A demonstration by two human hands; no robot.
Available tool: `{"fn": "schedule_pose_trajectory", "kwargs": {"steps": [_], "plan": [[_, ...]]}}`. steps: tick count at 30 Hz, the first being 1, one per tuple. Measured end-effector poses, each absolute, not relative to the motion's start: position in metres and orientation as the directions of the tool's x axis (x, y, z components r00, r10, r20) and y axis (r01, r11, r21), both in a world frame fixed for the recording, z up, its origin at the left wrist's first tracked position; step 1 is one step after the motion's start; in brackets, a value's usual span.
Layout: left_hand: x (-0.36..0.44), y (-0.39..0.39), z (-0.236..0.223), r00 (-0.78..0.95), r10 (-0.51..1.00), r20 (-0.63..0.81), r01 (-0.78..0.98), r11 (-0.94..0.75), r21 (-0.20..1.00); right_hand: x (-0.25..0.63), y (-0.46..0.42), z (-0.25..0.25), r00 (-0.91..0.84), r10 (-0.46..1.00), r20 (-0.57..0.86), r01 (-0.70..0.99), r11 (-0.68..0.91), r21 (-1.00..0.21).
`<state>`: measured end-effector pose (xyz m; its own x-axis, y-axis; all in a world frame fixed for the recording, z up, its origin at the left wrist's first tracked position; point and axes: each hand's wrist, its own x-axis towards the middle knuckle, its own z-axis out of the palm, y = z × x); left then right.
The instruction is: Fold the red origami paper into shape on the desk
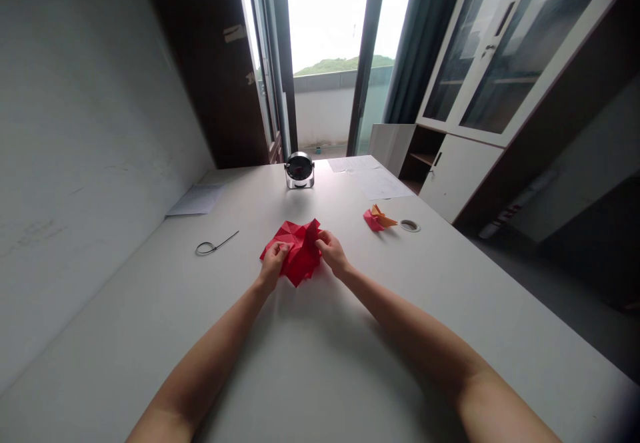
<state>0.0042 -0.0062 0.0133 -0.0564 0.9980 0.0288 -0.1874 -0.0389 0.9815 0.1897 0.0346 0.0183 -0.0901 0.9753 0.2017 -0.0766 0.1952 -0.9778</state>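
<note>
The left hand (pixel 273 260) and right hand (pixel 332 251) are pinching the red paper (pixel 300 256), nearly closed, at eight and three o'clock, probably for steadying its folds.

Likely office: glazed cabinet (pixel 493 48), papers (pixel 384 184), white table (pixel 310 356).

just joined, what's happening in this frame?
A person has a creased sheet of red paper in both hands at a white table. The left hand grips it on the left, and the right hand pinches a raised part on the right. Off to the right lie a folded red and orange paper piece and a roll of tape; a looped cable tie lies to the left.
</note>
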Motion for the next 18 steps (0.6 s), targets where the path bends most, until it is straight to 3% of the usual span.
{"fn": "schedule_pose_trajectory", "kwargs": {"steps": [6, 12, 18], "plan": [[0.01, -0.008, 0.012, -0.052, 0.998, 0.03, -0.15, -0.038, 0.988, 0.192, 0.034, 0.017, 0.021, 0.963, 0.268, 0.049, 0.267, -0.963], [0.014, -0.01, 0.017, 0.009, 1.0, 0.026, -0.174, -0.024, 0.985, 0.192, 0.028, 0.02, -0.029, 0.934, 0.356, 0.256, 0.351, -0.901], [0.016, -0.01, 0.015, 0.069, 0.997, 0.027, -0.237, -0.01, 0.971, 0.191, 0.027, 0.023, -0.049, 0.931, 0.362, 0.213, 0.364, -0.907]]}}
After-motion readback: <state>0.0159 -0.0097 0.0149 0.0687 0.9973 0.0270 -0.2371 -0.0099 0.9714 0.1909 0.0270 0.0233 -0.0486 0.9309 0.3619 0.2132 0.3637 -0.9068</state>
